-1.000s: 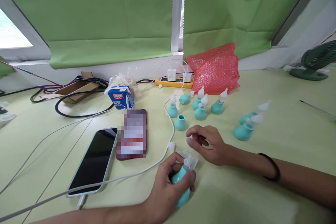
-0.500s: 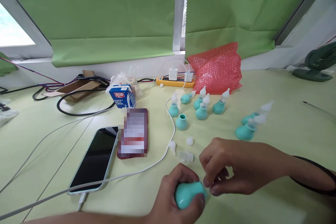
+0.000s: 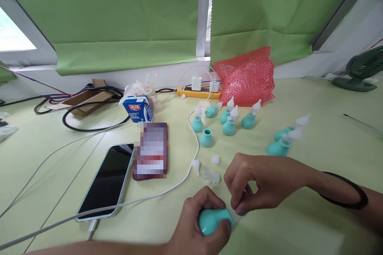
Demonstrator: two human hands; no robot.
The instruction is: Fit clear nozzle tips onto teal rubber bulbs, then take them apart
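Observation:
My left hand is wrapped round a teal squeeze bulb of a nasal aspirator, which lies on its side with its neck to the right. At the neck sits a translucent plastic piece. The thumb and fingertips of my right hand are pinched together on it; its exact shape is partly hidden. Just beyond my hands lie a clear connector, a small white nozzle tip and a white round piece. An open-necked teal bulb stands upright farther back.
Several assembled teal aspirators are at the back, two more beyond my right hand. On the left are a black-screened phone, a red-cased phone, a white cable and a milk carton. Red bubble wrap rests near a power strip.
My right hand has shifted slightly left and up, and its wrist has turned. More of the translucent piece at the bulb's neck shows now. The left hand keeps its hold.

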